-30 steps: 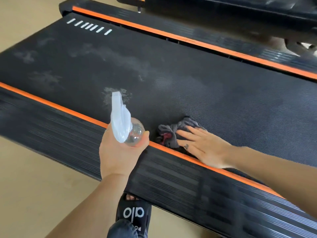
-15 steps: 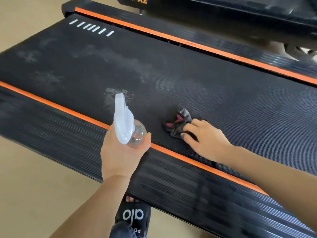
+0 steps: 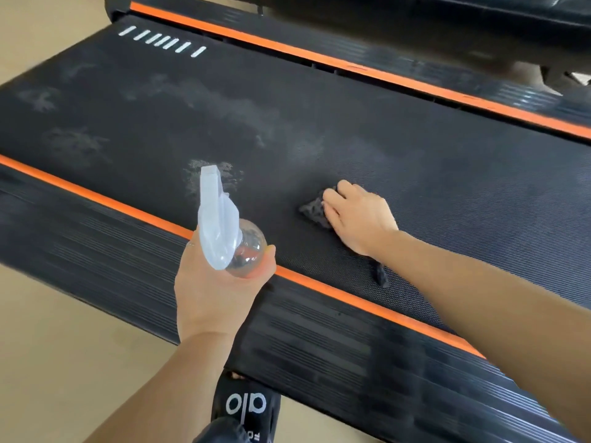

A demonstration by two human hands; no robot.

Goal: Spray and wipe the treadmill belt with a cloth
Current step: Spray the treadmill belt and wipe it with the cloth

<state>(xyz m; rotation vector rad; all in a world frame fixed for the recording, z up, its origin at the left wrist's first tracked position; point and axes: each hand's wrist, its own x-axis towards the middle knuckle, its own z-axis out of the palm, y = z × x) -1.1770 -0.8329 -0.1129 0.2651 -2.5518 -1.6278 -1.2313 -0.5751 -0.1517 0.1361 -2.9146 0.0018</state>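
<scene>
The black treadmill belt runs across the view, with pale dusty or wet patches on its left half. My left hand grips a clear spray bottle with a white trigger head, held over the near orange stripe and pointing at the belt. My right hand presses down on a dark grey cloth on the belt, just right of the bottle. Most of the cloth is hidden under the hand; a small end pokes out behind the wrist.
Ribbed black side rails with orange stripes border the belt on both sides. White dashes mark the belt's far left end. A black slipper stands on the beige floor below the near rail. The treadmill's dark frame fills the top right.
My right hand gathered the spread cloth into a bunch and slid it away from the near orange stripe, further onto the belt. The left hand with the bottle stayed almost still.
</scene>
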